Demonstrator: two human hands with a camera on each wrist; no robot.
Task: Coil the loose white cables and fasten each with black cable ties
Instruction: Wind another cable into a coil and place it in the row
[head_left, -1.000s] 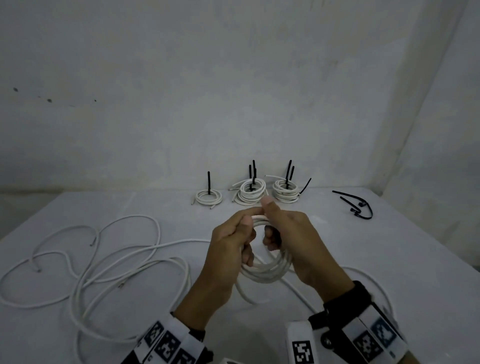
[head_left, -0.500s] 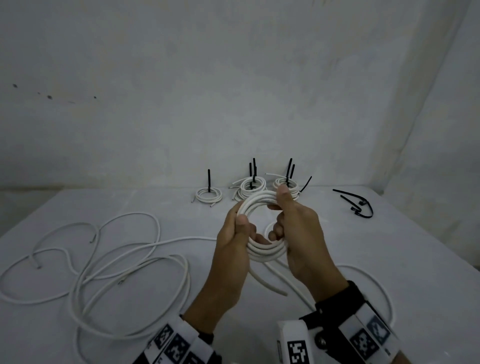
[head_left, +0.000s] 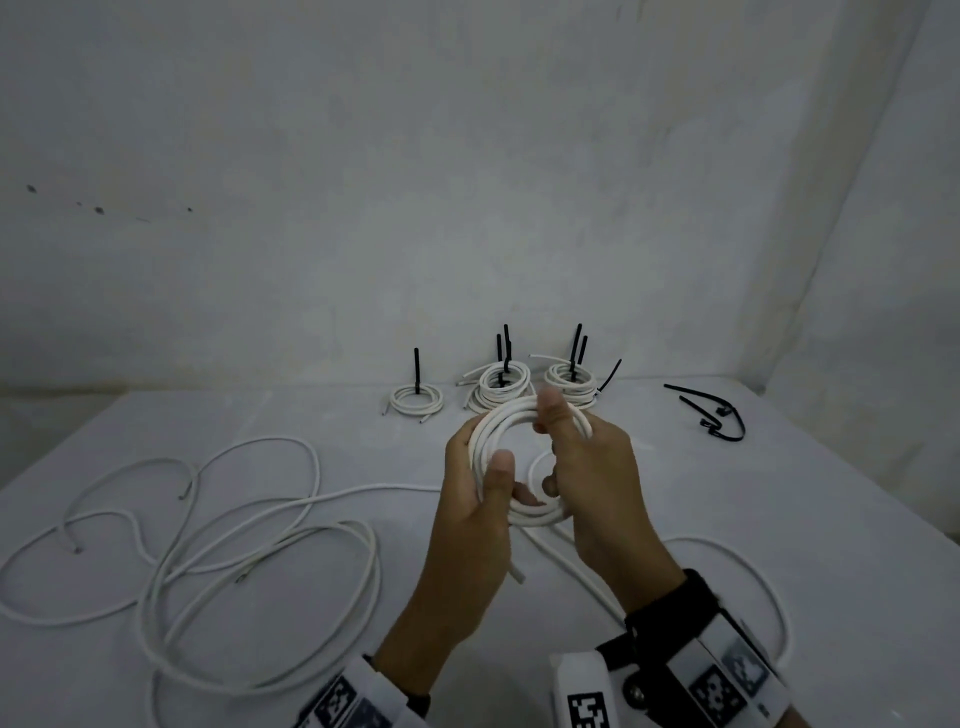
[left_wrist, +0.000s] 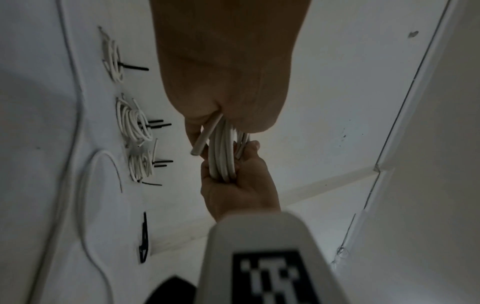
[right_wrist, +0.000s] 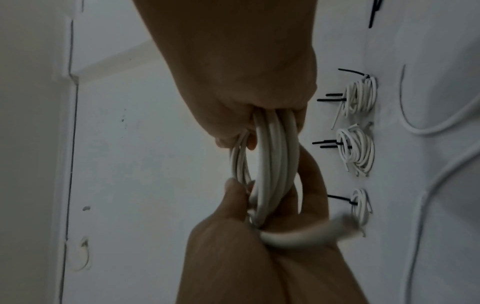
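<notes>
I hold a small coil of white cable (head_left: 511, 421) upright above the middle of the white table (head_left: 810, 499). My left hand (head_left: 488, 483) grips the coil's left side, with the thumb across the strands. My right hand (head_left: 558, 447) pinches its top right, and its fingers curl through the loop. The left wrist view shows the bundled strands (left_wrist: 222, 152) and a cut end between both hands. The coil's loose tail (head_left: 727, 551) trails down to the right over the table. Spare black cable ties (head_left: 711, 415) lie at the back right.
Three tied coils (head_left: 415, 400) (head_left: 501, 387) (head_left: 571, 382) sit in a row by the back wall, black tie ends sticking up. Loose white cables (head_left: 234, 530) sprawl over the table's left half. Walls close the back and right.
Both hands lifted the coil and tipped it upright toward the camera. The loops drew tighter, and the tail on the table grew shorter.
</notes>
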